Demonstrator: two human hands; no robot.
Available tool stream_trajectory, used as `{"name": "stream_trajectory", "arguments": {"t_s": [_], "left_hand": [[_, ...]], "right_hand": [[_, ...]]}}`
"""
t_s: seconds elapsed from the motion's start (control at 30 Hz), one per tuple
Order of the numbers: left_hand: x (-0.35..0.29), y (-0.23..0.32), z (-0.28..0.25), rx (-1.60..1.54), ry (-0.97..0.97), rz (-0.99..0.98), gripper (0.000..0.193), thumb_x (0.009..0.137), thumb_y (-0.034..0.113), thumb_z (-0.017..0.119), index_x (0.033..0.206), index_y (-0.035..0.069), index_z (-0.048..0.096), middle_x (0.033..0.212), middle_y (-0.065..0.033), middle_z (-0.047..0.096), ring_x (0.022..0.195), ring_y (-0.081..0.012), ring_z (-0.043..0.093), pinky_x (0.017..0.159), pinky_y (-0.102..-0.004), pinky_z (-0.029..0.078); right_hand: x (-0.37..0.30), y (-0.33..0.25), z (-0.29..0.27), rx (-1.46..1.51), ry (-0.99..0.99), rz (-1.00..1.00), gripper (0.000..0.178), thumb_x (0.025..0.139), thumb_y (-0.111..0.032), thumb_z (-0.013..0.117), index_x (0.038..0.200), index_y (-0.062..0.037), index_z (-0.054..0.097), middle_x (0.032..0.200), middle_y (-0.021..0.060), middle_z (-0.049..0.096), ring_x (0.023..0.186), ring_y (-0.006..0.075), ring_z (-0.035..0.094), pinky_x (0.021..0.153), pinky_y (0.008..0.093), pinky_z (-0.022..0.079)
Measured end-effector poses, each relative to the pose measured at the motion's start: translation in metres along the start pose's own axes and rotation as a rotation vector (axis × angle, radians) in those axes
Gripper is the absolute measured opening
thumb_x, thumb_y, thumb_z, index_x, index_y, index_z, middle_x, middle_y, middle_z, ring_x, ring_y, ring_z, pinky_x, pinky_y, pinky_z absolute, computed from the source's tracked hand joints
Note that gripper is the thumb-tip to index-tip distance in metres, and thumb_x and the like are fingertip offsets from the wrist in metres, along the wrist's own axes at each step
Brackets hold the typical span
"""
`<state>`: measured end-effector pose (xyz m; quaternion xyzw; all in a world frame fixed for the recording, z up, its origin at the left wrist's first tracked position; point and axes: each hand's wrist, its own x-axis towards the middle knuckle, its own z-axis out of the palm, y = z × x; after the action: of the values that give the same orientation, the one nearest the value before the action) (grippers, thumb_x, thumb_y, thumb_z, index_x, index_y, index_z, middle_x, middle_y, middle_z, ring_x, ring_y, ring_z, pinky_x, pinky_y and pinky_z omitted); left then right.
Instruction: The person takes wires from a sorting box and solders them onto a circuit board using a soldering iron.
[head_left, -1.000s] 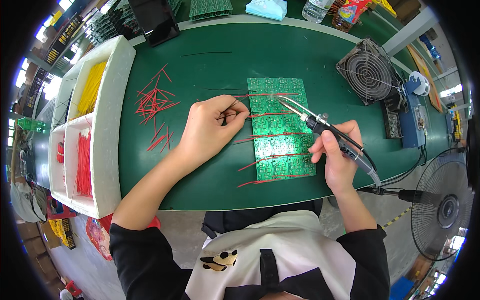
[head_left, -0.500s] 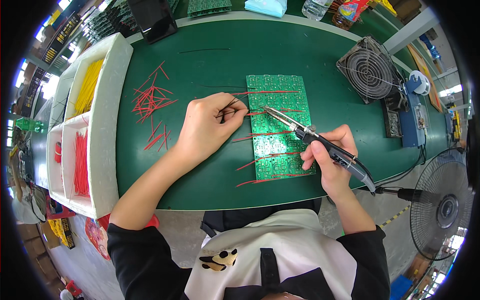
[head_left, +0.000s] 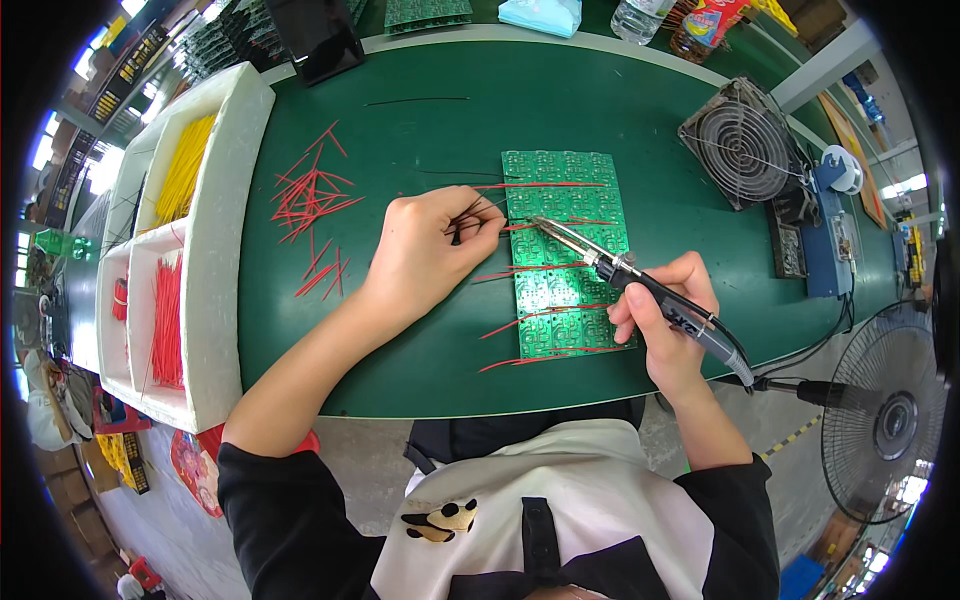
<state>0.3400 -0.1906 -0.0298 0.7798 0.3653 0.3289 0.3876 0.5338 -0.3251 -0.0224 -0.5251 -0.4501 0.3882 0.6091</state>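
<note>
A green circuit board panel [head_left: 572, 243] lies on the table in front of me, with several red wires [head_left: 553, 310] running across it in rows and overhanging its left edge. My left hand [head_left: 432, 245] is closed in a pinch at that edge and holds a small bunch of thin black wires [head_left: 462, 222]. One wire end reaches from the fingertips onto the upper part of the board. In my right hand [head_left: 668, 315] is a soldering iron [head_left: 640, 288], gripped like a pen. Its metal tip meets the board close to that wire end; exact contact is too small to tell.
Loose red wires [head_left: 312, 203] lie left of the board. A white foam box [head_left: 215, 300] at far left holds yellow wires [head_left: 187, 170] and red wires [head_left: 168, 325]. A square fan [head_left: 742, 150] and a blue soldering station [head_left: 826, 235] stand right. Thin black wires [head_left: 416, 100] lie behind.
The whole view has shifted slightly, so the table's things appear a little further right. Both hands keep nearly the same place at the board, with the iron's tip still by the wire end.
</note>
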Motion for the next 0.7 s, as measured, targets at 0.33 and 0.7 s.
{"name": "stream_trajectory", "arguments": {"t_s": [0.33, 0.7], "left_hand": [[-0.0004, -0.0013, 0.0005, 0.004, 0.012, 0.028, 0.004, 0.074, 0.001, 0.061, 0.075, -0.003, 0.062, 0.061, 0.0023, 0.056, 0.053, 0.0015, 0.038, 0.044, -0.016, 0.03], [-0.0007, -0.0011, 0.0024, 0.031, 0.044, 0.067, 0.002, 0.072, 0.0, 0.062, 0.073, -0.002, 0.063, 0.057, 0.0023, 0.053, 0.05, 0.0005, 0.037, 0.043, -0.0167, 0.029]], "right_hand": [[0.0003, 0.0012, -0.0035, 0.059, 0.04, -0.065, 0.018, 0.083, -0.003, 0.058, 0.088, -0.0001, 0.041, 0.067, 0.0134, 0.06, 0.051, 0.0119, 0.057, 0.046, 0.0213, 0.047], [-0.0004, 0.0001, 0.0, -0.016, 0.005, -0.009, 0.018, 0.082, -0.003, 0.06, 0.087, -0.0006, 0.042, 0.067, 0.0119, 0.061, 0.051, 0.0104, 0.057, 0.047, 0.0204, 0.047]]}}
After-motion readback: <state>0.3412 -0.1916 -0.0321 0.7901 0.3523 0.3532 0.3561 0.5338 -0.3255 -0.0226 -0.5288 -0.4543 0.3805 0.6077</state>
